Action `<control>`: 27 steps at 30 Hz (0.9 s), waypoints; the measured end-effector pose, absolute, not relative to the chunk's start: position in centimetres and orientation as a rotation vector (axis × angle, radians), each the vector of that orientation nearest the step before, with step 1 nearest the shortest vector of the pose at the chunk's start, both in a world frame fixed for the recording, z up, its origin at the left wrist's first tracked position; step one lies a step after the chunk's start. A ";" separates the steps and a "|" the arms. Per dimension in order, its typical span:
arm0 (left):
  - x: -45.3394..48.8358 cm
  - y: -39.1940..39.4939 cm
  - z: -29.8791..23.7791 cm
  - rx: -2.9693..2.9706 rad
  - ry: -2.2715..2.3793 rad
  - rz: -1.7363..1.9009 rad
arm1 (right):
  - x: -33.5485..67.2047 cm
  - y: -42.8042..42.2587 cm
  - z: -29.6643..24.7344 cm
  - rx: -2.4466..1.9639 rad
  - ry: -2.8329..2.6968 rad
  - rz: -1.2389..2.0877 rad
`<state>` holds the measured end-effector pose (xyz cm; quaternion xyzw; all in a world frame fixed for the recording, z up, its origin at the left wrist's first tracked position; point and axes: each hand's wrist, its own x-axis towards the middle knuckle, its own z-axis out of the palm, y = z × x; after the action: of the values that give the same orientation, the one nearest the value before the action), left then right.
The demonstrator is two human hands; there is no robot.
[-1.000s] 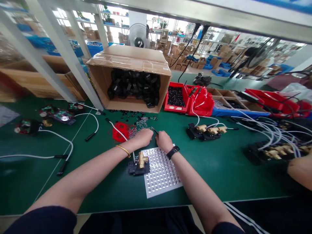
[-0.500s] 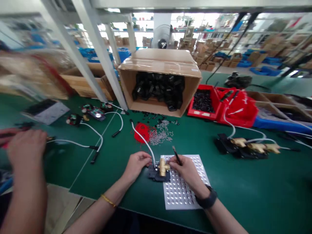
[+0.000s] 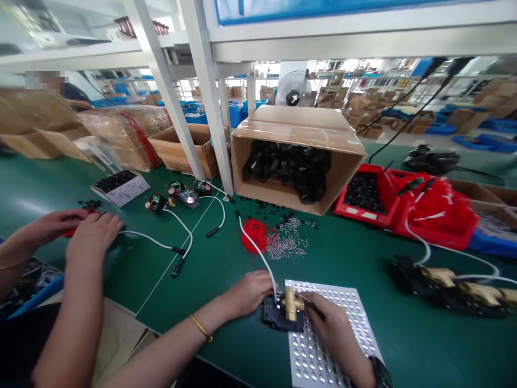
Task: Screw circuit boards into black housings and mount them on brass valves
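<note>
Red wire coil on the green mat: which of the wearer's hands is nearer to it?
Left. The left hand rests just below the red wire coil, beside the brass valve; the right hand lies farther off, on the perforated tray.

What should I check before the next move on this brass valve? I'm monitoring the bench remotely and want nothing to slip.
1. Left hand steadies the black base: ok.
2. Right hand holds a thin black tool at the brass valve: ok.
3. Tool tip seated: cannot tell.
4. White cable lies clear of the tool: ok.
5. Base rests partly on the perforated plate: ok.
6. Co-worker's hands stay apart: ok.
</note>
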<state>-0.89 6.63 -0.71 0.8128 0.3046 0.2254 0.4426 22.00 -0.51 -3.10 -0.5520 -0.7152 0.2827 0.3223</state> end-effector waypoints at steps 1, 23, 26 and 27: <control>-1.0 6.7 -0.6 2.046 0.733 0.547 | 21.9 -0.6 -3.0 -1.455 -1.874 0.741; -1.8 4.5 -1.4 2.269 0.761 0.919 | 20.8 9.3 -0.2 -2.159 -1.778 0.501; -1.8 4.2 -1.5 2.288 0.793 0.923 | 20.9 8.2 0.5 -2.055 -1.780 0.540; -1.8 4.3 -1.4 2.323 0.799 0.900 | 21.1 7.3 0.7 -2.016 -1.782 0.559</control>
<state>-1.78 4.27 -1.37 0.8574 0.2949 0.3322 0.2599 21.09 7.34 0.74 -0.7195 -0.6359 0.1994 0.1953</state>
